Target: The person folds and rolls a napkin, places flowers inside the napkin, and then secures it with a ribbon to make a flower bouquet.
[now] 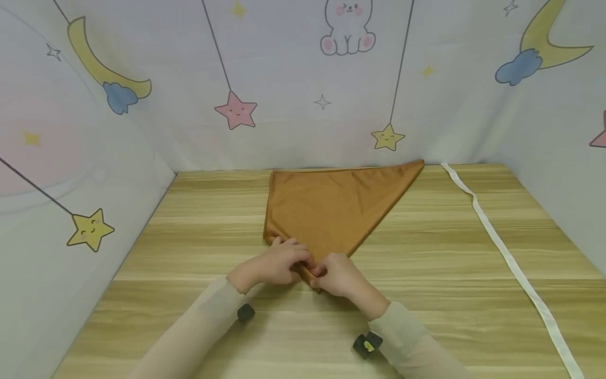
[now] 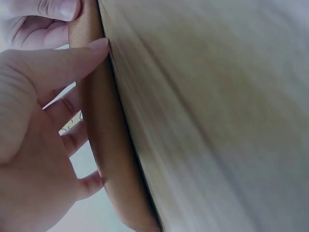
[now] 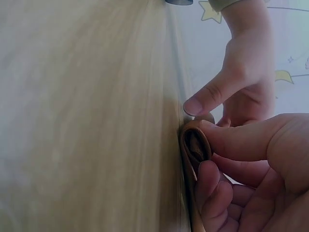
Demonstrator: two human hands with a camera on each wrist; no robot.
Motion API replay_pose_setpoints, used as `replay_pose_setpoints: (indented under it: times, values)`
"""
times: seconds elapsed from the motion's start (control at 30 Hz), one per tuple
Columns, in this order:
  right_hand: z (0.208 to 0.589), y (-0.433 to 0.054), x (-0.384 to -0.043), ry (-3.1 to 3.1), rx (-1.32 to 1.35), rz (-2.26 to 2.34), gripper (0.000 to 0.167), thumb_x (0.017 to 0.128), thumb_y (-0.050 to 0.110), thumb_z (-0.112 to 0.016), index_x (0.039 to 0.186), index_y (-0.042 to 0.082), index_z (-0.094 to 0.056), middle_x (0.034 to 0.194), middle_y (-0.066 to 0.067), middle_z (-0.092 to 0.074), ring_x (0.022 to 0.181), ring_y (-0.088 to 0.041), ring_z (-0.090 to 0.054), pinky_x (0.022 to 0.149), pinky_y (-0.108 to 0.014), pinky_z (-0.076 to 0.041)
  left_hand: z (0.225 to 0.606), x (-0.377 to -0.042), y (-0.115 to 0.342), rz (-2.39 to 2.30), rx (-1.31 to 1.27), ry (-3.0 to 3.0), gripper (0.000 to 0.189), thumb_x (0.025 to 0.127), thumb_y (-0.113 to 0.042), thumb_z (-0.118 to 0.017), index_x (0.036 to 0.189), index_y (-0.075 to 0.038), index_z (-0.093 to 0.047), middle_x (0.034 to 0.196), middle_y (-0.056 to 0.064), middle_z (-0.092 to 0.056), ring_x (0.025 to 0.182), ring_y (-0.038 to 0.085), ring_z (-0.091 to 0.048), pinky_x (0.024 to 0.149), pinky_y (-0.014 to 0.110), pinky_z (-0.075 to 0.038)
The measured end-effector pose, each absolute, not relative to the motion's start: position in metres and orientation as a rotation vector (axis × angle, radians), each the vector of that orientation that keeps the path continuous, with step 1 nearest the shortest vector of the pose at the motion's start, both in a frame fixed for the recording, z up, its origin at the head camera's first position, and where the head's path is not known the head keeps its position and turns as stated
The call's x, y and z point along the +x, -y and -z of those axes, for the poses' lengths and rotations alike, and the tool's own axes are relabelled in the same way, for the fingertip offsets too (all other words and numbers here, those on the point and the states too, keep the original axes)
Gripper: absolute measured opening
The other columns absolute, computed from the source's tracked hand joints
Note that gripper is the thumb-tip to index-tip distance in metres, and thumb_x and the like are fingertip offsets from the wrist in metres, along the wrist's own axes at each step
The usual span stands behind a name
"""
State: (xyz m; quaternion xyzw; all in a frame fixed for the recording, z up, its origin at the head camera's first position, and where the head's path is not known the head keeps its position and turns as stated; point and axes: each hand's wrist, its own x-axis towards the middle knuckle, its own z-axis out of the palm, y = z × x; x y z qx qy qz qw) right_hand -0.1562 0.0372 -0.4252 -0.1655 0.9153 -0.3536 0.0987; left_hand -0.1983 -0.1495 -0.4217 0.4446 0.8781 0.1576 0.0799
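A brown cloth (image 1: 326,205) lies flat on the wooden table, its near-left edge turned over into a narrow roll. My left hand (image 1: 283,261) holds this roll along its length; in the left wrist view the thumb presses the near side of the rolled edge (image 2: 108,145) while the fingers reach over it. At the near corner my right hand (image 1: 340,275) pinches the roll's end between thumb and fingers. The right wrist view shows that open end as a layered loop (image 3: 185,137). Part of the roll is hidden under both hands.
A long white strip (image 1: 504,250) runs down the right side of the wooden table (image 1: 180,263). Printed fabric walls (image 1: 284,63) with stars and moons enclose the table at the back and sides. Small black devices (image 1: 366,345) sit at both wrists.
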Motion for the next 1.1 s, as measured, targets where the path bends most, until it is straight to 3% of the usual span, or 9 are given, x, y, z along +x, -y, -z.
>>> replay_pose_setpoints:
  times: [0.33, 0.5, 0.77, 0.93, 1.1]
  values:
    - [0.4242, -0.0406, -0.1583, -2.714, -0.430, 1.054, 0.011, 0.073, 0.009, -0.081, 0.069, 0.009, -0.071, 0.065, 0.004, -0.064, 0.058, -0.010, -0.050, 0.053, -0.023, -0.040, 0.4222, -0.2008, 0.1505, -0.451, 1.371, -2.647, 0.020, 0.084, -0.011, -0.071, 0.103, -0.013, -0.071, 0.102, -0.002, -0.066, 0.101, 0.021, -0.057, 0.098, 0.054, -0.035]
    - [0.4236, -0.0404, -0.1592, -2.741, -0.427, 1.041, 0.015, 0.071, 0.011, -0.082, 0.069, 0.009, -0.067, 0.064, 0.005, -0.060, 0.058, -0.010, -0.051, 0.054, -0.023, -0.041, 0.4214, -0.2015, 0.1492, -0.460, 1.412, -2.646, 0.014, 0.086, -0.014, -0.070, 0.100, -0.012, -0.073, 0.094, -0.003, -0.064, 0.093, 0.018, -0.057, 0.093, 0.045, -0.040]
    - [0.4246, -0.0384, -0.1604, -2.829, -0.469, 0.903, 0.024, 0.067, 0.023, -0.085, 0.061, 0.015, -0.063, 0.060, 0.007, -0.056, 0.057, -0.011, -0.048, 0.055, -0.025, -0.040, 0.4246, -0.2051, 0.1472, -0.409, 1.408, -2.673, 0.011, 0.088, -0.019, -0.068, 0.097, -0.015, -0.073, 0.094, -0.004, -0.062, 0.091, 0.016, -0.056, 0.084, 0.039, -0.040]
    - [0.4229, -0.0397, -0.1617, -2.792, -0.470, 0.906, 0.021, 0.071, 0.017, -0.080, 0.057, 0.014, -0.064, 0.053, 0.008, -0.054, 0.050, -0.009, -0.045, 0.048, -0.022, -0.035, 0.4250, -0.2065, 0.1471, -0.464, 1.346, -2.659, 0.017, 0.085, -0.008, -0.070, 0.099, -0.012, -0.064, 0.100, 0.000, -0.063, 0.096, 0.019, -0.057, 0.087, 0.040, -0.043]
    - [0.4200, -0.0426, -0.1639, -2.731, -0.460, 0.900, 0.020, 0.079, 0.015, -0.076, 0.061, 0.012, -0.069, 0.056, 0.007, -0.058, 0.051, -0.008, -0.047, 0.048, -0.021, -0.036, 0.4243, -0.2056, 0.1503, -0.506, 1.384, -2.637, 0.024, 0.076, 0.005, -0.069, 0.095, -0.008, -0.061, 0.095, 0.002, -0.056, 0.086, 0.017, -0.053, 0.079, 0.033, -0.047]
